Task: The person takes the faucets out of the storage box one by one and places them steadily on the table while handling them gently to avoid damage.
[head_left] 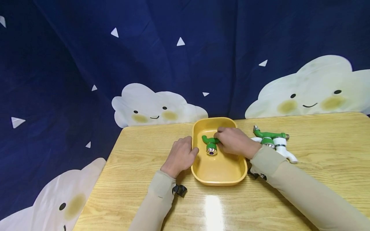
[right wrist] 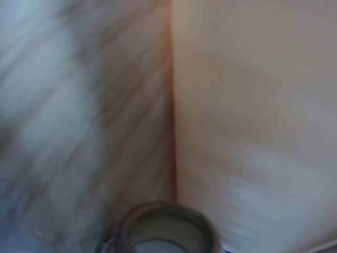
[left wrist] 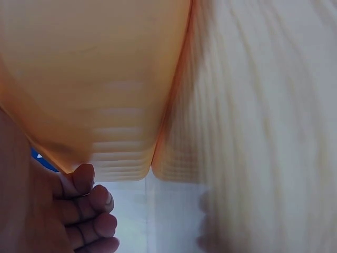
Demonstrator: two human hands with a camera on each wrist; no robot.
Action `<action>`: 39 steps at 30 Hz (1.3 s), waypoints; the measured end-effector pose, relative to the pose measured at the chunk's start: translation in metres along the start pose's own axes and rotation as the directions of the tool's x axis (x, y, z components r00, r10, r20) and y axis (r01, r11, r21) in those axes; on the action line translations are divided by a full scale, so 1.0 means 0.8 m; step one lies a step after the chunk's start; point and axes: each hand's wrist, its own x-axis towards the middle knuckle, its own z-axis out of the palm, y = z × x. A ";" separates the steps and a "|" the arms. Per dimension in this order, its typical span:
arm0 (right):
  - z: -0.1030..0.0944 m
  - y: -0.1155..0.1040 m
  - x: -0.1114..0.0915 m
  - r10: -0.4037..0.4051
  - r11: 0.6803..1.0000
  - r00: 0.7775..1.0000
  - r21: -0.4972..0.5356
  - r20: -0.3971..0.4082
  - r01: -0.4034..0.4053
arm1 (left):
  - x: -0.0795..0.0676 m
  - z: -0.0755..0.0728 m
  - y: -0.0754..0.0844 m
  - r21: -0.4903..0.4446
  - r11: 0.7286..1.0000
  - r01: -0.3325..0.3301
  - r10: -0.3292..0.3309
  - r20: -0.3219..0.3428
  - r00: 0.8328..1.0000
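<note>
A green faucet (head_left: 212,146) with a shiny chrome knob end is inside a yellow plastic basin (head_left: 219,183). My right hand (head_left: 235,140) reaches over the basin's right rim and pinches the faucet's right end, its fingertips partly hidden. At the left rim my left hand (head_left: 181,154) holds the basin, thumb over the edge. In the left wrist view, the bent fingers (left wrist: 100,199) of that hand show beside the basin's outer wall (left wrist: 121,95). The right wrist view shows the basin's wall (right wrist: 253,116) but not the right hand's grip.
Right of the basin, another green faucet (head_left: 270,134) and a white faucet (head_left: 284,151) lie close together on the wooden table (head_left: 323,144). A round pipe opening (right wrist: 166,232) shows low in the right wrist view. Behind the table hangs a dark blue cloud-print curtain (head_left: 214,64).
</note>
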 end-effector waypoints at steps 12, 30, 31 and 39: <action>-0.008 -0.017 -0.014 -0.080 0.997 0.995 0.005 0.058 0.080 | -0.001 0.000 0.000 -0.006 1.000 0.003 -0.003 -0.003 1.000; -0.007 -0.028 -0.031 -0.069 0.998 0.997 0.001 0.022 0.069 | 0.001 0.003 0.000 -0.009 1.000 -0.009 0.009 -0.008 1.000; -0.005 -0.028 -0.032 -0.063 0.998 0.998 -0.003 0.020 0.064 | 0.001 0.003 0.000 -0.010 1.000 -0.008 0.008 -0.003 1.000; 0.000 -0.028 -0.032 -0.041 0.999 0.999 -0.011 -0.004 0.040 | 0.000 0.001 0.001 -0.024 1.000 0.017 -0.017 0.013 1.000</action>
